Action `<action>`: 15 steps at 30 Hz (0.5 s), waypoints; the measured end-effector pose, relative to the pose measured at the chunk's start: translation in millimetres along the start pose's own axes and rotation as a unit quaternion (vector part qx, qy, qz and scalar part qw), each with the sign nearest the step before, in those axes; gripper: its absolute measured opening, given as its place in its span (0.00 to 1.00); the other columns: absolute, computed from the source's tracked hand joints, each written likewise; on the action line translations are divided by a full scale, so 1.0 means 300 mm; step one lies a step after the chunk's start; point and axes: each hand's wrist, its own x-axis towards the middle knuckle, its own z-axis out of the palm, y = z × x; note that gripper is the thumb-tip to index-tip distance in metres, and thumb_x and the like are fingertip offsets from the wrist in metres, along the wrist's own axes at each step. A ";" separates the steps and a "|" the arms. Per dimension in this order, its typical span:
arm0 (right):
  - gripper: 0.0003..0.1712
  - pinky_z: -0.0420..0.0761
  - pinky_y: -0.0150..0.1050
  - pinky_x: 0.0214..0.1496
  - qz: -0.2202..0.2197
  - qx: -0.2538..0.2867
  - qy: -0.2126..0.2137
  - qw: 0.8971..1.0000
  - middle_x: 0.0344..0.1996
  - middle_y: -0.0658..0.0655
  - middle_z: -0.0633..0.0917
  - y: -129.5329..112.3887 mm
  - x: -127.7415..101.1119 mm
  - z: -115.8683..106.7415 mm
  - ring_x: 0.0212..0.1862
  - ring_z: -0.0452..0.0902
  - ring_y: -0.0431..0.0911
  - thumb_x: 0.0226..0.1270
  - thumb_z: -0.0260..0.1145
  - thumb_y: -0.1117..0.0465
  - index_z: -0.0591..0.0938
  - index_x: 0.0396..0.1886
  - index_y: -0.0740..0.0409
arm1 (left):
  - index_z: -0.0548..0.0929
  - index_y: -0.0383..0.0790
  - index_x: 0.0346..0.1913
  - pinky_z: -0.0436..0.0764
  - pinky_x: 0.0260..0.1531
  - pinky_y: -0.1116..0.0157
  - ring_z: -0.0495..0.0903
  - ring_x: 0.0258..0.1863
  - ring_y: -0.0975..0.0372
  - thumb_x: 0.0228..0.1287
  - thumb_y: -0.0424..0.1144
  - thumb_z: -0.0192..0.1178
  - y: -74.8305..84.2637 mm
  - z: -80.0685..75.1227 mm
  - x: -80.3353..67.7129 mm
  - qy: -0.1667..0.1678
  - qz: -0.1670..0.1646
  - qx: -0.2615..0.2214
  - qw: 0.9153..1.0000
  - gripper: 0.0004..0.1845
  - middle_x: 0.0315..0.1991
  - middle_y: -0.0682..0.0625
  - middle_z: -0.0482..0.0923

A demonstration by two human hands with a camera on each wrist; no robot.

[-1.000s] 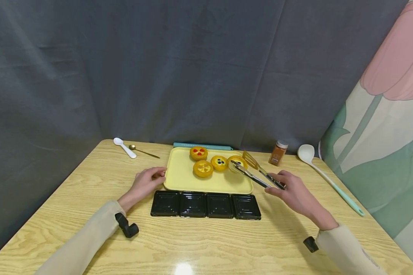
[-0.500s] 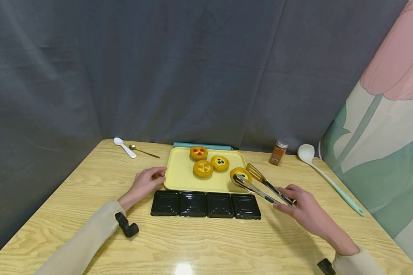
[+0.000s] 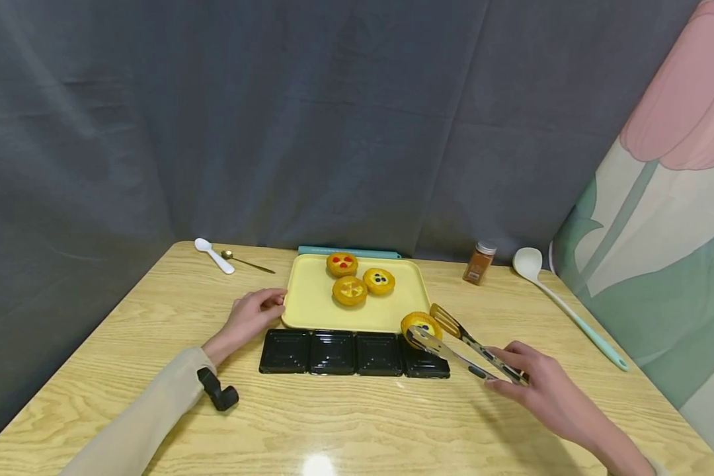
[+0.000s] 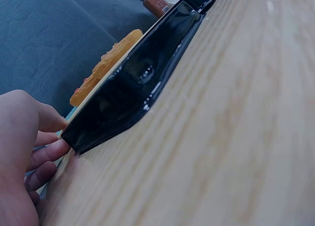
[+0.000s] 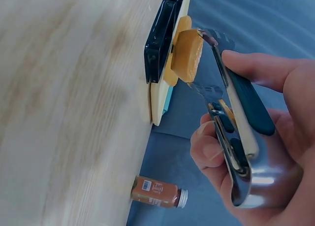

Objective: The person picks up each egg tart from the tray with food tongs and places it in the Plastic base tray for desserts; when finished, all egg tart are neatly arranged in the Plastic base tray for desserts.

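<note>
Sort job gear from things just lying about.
Likely in the job:
silver metal tongs
four round golden tarts
rectangular yellow tray
row of four square black plastic containers

Just lying about:
short white spoon
thin golden spoon
teal rod
reddish-brown jar
mint-handled white ladle

Four tarts: two blueberry-topped (image 3: 379,279), one red-topped (image 3: 342,264), one orange-topped (image 3: 349,291). Four black square trays (image 3: 284,352), one yellow tray (image 3: 309,304). One pair of tongs (image 5: 241,117). One labelled jar (image 3: 478,264). One white spoon (image 3: 215,256), one gold spoon (image 3: 248,263), one mint-handled ladle (image 3: 574,315), one teal rod (image 3: 350,252). Two hands: left (image 3: 251,317), right (image 3: 547,393).
</note>
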 end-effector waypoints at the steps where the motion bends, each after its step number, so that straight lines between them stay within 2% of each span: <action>1: 0.32 0.68 0.35 0.28 0.000 -0.002 -0.003 1.000 0.37 0.48 0.76 0.000 -0.006 0.000 0.32 0.66 0.36 0.66 0.72 0.50 0.80 0.64 0.65 | 0.84 0.36 0.59 0.64 0.57 0.45 0.82 0.43 0.55 0.65 0.37 0.65 -0.001 0.000 0.000 0.001 0.000 0.000 1.000 0.20 0.41 0.52 0.85; 8: 0.32 0.70 0.34 0.29 -0.001 -0.003 -0.011 1.000 0.41 0.49 0.79 -0.001 -0.037 -0.002 0.33 0.68 0.36 0.66 0.72 0.49 0.80 0.63 0.64 | 0.84 0.35 0.59 0.65 0.57 0.44 0.82 0.43 0.54 0.65 0.36 0.65 0.001 0.004 -0.003 0.001 0.001 0.000 1.000 0.20 0.41 0.51 0.85; 15: 0.31 0.69 0.33 0.27 -0.009 -0.001 -0.004 1.000 0.38 0.48 0.78 0.003 -0.053 0.001 0.31 0.66 0.35 0.65 0.73 0.51 0.81 0.61 0.66 | 0.83 0.35 0.59 0.64 0.57 0.44 0.82 0.43 0.55 0.66 0.37 0.64 0.007 -0.003 -0.005 -0.003 0.002 -0.003 1.000 0.20 0.41 0.52 0.85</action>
